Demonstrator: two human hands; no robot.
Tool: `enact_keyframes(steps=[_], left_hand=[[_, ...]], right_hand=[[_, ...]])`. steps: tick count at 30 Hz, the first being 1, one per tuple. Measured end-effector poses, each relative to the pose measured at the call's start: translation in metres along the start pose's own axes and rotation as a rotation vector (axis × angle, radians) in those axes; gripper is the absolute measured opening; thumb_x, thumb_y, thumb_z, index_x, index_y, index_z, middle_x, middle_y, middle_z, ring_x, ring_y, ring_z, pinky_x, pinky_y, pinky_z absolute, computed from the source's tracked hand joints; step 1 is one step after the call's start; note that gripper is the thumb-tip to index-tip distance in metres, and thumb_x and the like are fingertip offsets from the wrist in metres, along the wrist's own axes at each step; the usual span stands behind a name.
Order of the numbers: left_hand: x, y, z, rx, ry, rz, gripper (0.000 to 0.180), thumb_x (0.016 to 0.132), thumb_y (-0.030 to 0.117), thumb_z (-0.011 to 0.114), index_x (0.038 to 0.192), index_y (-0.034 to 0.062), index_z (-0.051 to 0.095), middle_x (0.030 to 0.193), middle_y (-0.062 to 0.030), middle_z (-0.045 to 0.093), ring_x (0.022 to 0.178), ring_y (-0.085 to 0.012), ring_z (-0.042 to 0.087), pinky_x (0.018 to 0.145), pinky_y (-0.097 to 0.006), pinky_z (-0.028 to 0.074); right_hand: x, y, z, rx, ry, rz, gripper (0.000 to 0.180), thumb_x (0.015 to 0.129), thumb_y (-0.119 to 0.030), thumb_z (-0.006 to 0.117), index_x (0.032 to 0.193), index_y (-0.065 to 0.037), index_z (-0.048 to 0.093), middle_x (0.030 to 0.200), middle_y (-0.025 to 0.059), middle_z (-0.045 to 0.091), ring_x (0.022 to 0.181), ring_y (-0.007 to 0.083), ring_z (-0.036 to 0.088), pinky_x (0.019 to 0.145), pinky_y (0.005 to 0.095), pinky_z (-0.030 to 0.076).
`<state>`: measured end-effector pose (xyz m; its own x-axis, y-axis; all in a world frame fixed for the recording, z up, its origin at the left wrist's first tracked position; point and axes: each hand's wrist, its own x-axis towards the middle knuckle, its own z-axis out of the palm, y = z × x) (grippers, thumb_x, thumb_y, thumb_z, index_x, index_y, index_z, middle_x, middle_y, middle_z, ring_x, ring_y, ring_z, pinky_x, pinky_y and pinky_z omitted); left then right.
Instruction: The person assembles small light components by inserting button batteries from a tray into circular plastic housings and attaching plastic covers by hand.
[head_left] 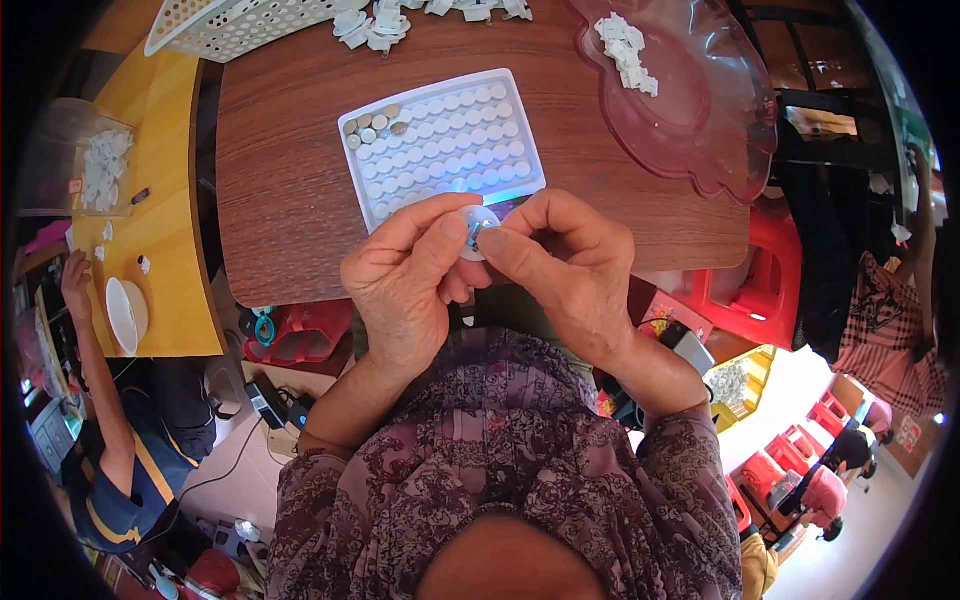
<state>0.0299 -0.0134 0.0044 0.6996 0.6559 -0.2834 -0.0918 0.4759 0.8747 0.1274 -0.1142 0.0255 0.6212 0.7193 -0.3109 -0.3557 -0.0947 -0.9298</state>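
Above the near edge of the brown table [285,200], both hands pinch a small round white piece [482,216] with a blue light glowing at it. My left hand [400,275] grips its left side between thumb and fingers. The thumb and forefinger of my right hand [575,275] press on it from the right, over small metallic parts. Just beyond the hands lies a white tray [528,120] with rows of round white spots. Several silver and tan coin cells [367,122] sit in its far left corner. Blue light falls on the tray's near edge.
A perforated white basket [215,30] and white plastic parts [372,28] occupy the far side. At right, a clear reddish scalloped dish [690,150] holds more white pieces. A co-worker's arm [100,390] reaches over the yellow table [170,200] at left. A red stool [760,270] stands at right.
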Motion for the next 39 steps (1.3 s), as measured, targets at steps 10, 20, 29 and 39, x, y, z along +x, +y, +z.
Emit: enact_keyframes(steps=[10,20,29,39], left_hand=[[-0.0023,0.002,-0.0029,-0.071,-0.078,-0.01,0.024,0.088,0.002,0.053,0.11,-0.0065,0.058,0.076,-0.0086,0.064,0.059,-0.0081,0.059,0.049,-0.016,0.041],[-0.0042,-0.0022,-0.0038,-0.024,-0.014,0.011,0.022,0.085,-0.001,0.052,0.105,-0.0069,0.06,0.08,-0.0092,0.065,0.058,-0.0075,0.059,0.047,-0.015,0.041],[-0.001,-0.0006,0.0007,-0.03,0.035,0.011,0.017,0.083,0.0,0.054,0.098,-0.0046,0.061,0.078,-0.0066,0.064,0.053,-0.0028,0.052,0.046,-0.014,0.039],[0.0007,0.0067,-0.0006,-0.024,-0.019,-0.044,0.022,0.082,-0.002,0.049,0.099,-0.0062,0.061,0.073,-0.0068,0.063,0.053,-0.0059,0.054,0.046,-0.016,0.037]], right_hand=[[0.0011,0.0034,-0.0012,0.01,0.044,-0.025,0.009,0.08,-0.002,0.064,0.075,0.001,0.057,0.069,0.0018,0.059,0.063,0.0042,0.053,0.052,0.0184,0.041],[-0.0022,0.005,-0.0002,-0.036,-0.014,-0.041,0.006,0.083,-0.002,0.063,0.081,0.002,0.059,0.078,0.0025,0.061,0.071,0.0052,0.055,0.062,0.0191,0.045],[-0.003,0.0049,0.0016,-0.139,0.002,-0.074,0.007,0.083,-0.002,0.063,0.079,0.0,0.058,0.075,-0.0016,0.057,0.069,0.0029,0.05,0.06,0.0175,0.041],[-0.0006,0.0027,0.0033,0.014,0.043,-0.059,0.01,0.08,-0.002,0.063,0.074,0.0,0.056,0.071,0.0007,0.058,0.065,0.0034,0.052,0.054,0.019,0.04]])
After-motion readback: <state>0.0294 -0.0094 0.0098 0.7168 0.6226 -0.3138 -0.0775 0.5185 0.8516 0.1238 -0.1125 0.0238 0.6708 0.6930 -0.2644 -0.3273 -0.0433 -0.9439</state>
